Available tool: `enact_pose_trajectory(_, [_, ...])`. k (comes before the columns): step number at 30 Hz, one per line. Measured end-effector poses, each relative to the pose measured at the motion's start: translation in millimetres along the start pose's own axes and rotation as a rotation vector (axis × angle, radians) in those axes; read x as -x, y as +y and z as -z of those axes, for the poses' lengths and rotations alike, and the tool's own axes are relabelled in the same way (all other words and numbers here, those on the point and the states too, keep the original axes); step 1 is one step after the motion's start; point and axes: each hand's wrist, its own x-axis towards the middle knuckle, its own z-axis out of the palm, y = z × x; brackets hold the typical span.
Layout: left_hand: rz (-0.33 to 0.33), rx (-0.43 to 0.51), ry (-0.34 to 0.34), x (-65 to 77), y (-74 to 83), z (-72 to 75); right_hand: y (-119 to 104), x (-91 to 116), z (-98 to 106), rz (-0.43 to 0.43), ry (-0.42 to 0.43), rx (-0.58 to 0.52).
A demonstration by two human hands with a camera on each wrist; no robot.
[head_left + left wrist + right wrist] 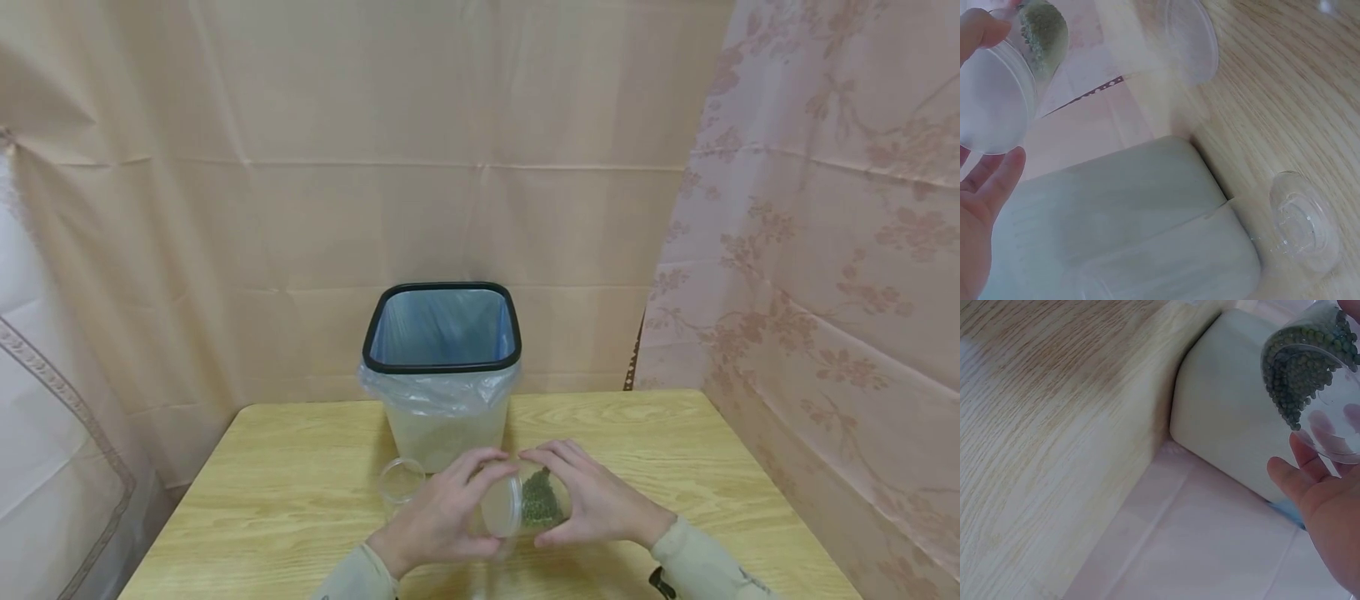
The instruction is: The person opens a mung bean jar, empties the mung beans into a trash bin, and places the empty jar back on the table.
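Observation:
Between both hands a clear plastic jar (pixel 557 498) of small green beans (pixel 1300 372) lies on its side in the air, close over the table. My left hand (pixel 442 510) grips the pale round lid (pixel 500 506) at the jar's left end, thumb below and fingers above. Around the jar's base end curl the fingers and thumb of my right hand (pixel 603 500). The beans are heaped along the lower side of the jar. Beside my left hand stands a second clear jar (pixel 401 481), partly hidden by that hand; in the left wrist view this jar (pixel 1304 219) looks see-through.
Behind the hands a pale bin (pixel 450 429) with a black rim (pixel 442 367) and a bluish liner bag stands on the wood-grain table (pixel 300 483). A translucent round disc (pixel 1194 44) shows over the table in the left wrist view. Curtains (pixel 450 167) hang behind and at both sides.

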Motion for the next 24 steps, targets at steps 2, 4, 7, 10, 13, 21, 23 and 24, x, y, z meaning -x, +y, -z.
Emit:
enact_pose_trajectory(2, [0.012, 0.006, 0.013, -0.7, -0.1, 0.1, -0.1, -0.5, 0.2, 0.004, 0.004, -0.004])
enact_pose_trajectory(4, [0.025, 0.007, 0.024, -1.5, -0.1, 0.3, -0.3, -1.1, 0.6, 0.004, 0.007, -0.010])
enact_pose_trajectory(7, [0.047, 0.014, 0.037, -2.3, 0.4, 0.8, -0.7, -1.6, 1.2, -0.004, 0.006, -0.012])
enact_pose_trajectory(10, [0.079, 0.028, 0.042, -2.5, 1.4, 1.9, -1.2, -2.0, 1.6, -0.009, 0.005, -0.014])
enact_pose_trajectory(13, [0.117, 0.054, 0.048, -3.2, 2.5, 2.5, -1.3, -2.2, 1.6, -0.011, 0.003, -0.017])
enact_pose_trajectory(21, [0.274, 0.147, 0.061, -5.4, 7.8, 0.6, 0.6, -3.6, 0.2, -0.018, -0.002, 0.001])
enact_pose_trajectory(23, [0.305, 0.148, 0.047, -5.5, 8.8, 0.5, 0.7, -3.7, 0.1, -0.022, -0.009, 0.003])
enact_pose_trajectory(24, [0.319, 0.150, 0.039, -5.5, 9.0, 0.7, 0.8, -3.8, 0.2, -0.022, -0.012, 0.002])
